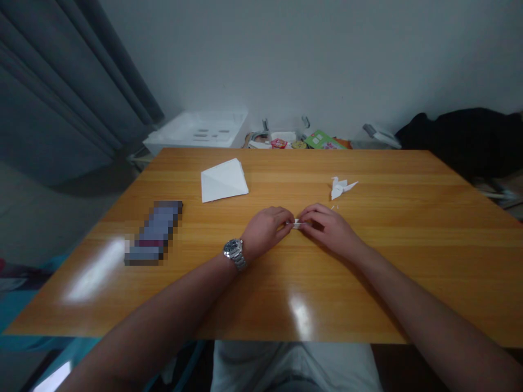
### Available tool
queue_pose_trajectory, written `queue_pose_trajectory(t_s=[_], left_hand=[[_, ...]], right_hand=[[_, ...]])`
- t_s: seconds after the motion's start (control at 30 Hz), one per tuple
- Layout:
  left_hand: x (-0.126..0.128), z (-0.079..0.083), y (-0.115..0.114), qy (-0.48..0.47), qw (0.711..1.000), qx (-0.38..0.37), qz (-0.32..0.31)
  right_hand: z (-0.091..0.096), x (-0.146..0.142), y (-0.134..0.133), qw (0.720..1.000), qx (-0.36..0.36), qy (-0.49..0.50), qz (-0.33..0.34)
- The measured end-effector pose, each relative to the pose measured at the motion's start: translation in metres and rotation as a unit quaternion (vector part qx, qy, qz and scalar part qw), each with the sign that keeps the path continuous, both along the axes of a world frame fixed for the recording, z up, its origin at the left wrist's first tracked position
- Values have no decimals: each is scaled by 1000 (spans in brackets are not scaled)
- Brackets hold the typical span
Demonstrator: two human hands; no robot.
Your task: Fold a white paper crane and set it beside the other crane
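My left hand (265,228) and my right hand (329,226) meet at the middle of the wooden table (408,261). Both pinch a small folded piece of white paper (297,222) between their fingertips, low over the tabletop. Most of that paper is hidden by my fingers. A metal watch (234,251) sits on my left wrist. A finished white paper crane (341,187) lies just beyond my right hand. A stack of white paper sheets (223,180) lies farther left, beyond my left hand.
A blurred-out dark oblong object (154,233) lies on the table's left part. Behind the far edge are a white tray (196,130), small packets (302,141) and a dark bundle (466,136) at the right. Grey curtains (61,81) hang at the left.
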State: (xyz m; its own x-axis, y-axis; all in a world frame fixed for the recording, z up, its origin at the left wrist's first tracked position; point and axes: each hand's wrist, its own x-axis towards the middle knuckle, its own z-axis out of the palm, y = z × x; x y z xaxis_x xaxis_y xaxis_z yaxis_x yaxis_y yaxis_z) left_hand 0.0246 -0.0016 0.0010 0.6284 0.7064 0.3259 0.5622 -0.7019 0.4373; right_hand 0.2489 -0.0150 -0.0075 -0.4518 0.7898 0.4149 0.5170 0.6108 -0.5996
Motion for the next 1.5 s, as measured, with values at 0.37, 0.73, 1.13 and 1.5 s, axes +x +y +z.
queue_pose_trajectory(t_s=[0.37,0.73,1.13,1.5], left_hand=[[2,-1,2,21,1000,4,21],[6,1,4,60,997,26,31],[-4,1,6,32,999,-12,35],[-2,5,8,130,989,63,11]], right_hand=[[0,-3,2,1000,-11,-18,-21],[-9,-3,7,998,23,-47,-19],[-4,-3,5,998,29,-53,-26],[-10,-3,10,988,77,-132,-22]])
